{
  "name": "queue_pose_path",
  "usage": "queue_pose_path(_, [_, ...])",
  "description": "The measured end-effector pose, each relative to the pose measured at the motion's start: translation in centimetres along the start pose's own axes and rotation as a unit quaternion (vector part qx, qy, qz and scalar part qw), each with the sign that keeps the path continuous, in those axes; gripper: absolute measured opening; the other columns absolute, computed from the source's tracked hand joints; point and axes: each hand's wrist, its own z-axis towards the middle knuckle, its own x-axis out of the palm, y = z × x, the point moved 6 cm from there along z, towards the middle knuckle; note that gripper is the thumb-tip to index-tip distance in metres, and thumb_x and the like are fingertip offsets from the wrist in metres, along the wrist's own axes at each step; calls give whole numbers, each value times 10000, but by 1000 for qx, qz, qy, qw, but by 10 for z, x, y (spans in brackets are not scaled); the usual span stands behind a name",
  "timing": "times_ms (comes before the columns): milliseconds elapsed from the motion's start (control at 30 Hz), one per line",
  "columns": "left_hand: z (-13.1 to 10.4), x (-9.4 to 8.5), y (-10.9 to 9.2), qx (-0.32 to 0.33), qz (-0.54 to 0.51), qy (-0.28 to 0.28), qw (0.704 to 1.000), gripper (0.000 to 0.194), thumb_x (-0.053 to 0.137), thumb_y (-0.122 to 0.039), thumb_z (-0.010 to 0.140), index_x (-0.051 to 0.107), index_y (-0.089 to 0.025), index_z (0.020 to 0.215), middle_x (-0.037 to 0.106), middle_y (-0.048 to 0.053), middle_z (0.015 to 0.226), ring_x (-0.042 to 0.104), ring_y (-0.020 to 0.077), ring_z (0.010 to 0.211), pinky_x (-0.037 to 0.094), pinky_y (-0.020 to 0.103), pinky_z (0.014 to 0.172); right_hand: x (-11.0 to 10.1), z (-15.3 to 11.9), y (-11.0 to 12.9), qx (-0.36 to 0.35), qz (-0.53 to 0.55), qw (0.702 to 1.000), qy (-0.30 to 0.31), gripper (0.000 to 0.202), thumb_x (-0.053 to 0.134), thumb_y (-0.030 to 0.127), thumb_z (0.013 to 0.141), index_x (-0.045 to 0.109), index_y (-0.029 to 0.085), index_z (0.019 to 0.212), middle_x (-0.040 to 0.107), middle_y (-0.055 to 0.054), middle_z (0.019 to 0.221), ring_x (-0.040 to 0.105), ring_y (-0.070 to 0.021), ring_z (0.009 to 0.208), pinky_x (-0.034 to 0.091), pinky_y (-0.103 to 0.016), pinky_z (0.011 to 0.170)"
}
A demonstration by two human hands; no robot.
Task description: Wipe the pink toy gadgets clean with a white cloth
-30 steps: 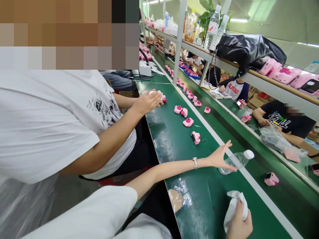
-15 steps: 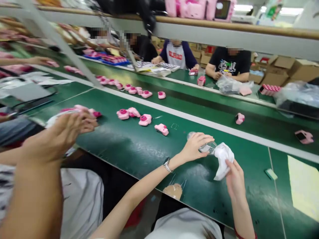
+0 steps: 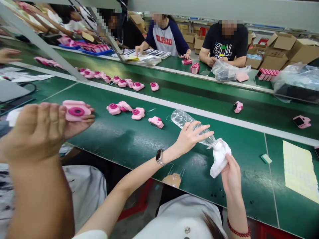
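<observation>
A clear plastic bottle (image 3: pixel 181 118) is tilted over the green bench, its neck end pressed against a white cloth (image 3: pixel 219 156). My left hand (image 3: pixel 190 136), with a watch on the wrist, lies around the bottle's middle, fingers long across it. The cloth is pinched in my right hand (image 3: pixel 231 171), fingers and thumb closed on its right edge. Folds of cloth hide the bottle's mouth. To the left of the bottle, a pink toy camera (image 3: pixel 156 122) rests on the bench.
Several pink toy cameras (image 3: pixel 138 113) lie further left. At my left, a co-worker's hand (image 3: pixel 42 132) is near another camera (image 3: pixel 76 111). A green-white eraser-like block (image 3: pixel 266 158) and yellow paper (image 3: pixel 300 169) lie right. People sit across the bench.
My left hand's fingers have straightened, and more of the bottle shows. The cloth still covers its neck. The co-worker at left has raised a pink camera into clearer view.
</observation>
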Motion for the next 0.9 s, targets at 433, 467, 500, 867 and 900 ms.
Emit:
queue_pose_path(433, [9,-8,12,37,33,17,999,535,524,-15,929,655,-384,1293,715,-47,1313,638,218,1130,436,353,894,6,-5,-5,6,3,1000,10,508,806,496,681,766,195,1087,729,-91,1206,641,-281,1171,501,-414,1022])
queue_pose_path(467, [9,-6,13,36,30,29,998,544,515,-18,937,641,-392,1311,708,-46,1325,636,217,1147,442,357,906,6,-5,-5,5,2,1000,11,512,801,498,686,762,195,1097,727,-89,1210,639,-278,1173,496,-414,1028])
queue_pose_path(500, [9,-4,14,34,24,41,998,553,505,-21,943,627,-399,1328,702,-45,1337,633,216,1164,446,361,918,7,-5,-5,6,4,1000,11,515,798,497,689,759,196,1104,726,-87,1211,638,-275,1175,491,-413,1034])
queue_pose_path(867, [4,-4,24,0,-24,71,997,552,498,-41,958,610,-416,1348,683,-32,1368,611,227,1237,443,385,962,6,-1,-5,-15,4,1000,-2,429,777,459,703,751,182,1029,735,-73,1132,618,-250,1153,491,-371,986])
queue_pose_path(900, [4,-5,22,5,-23,69,997,551,498,-40,959,611,-418,1344,683,-36,1366,614,223,1233,441,380,964,6,0,-5,-14,10,1000,-5,403,785,454,697,752,182,993,737,-67,1106,619,-243,1141,492,-360,977])
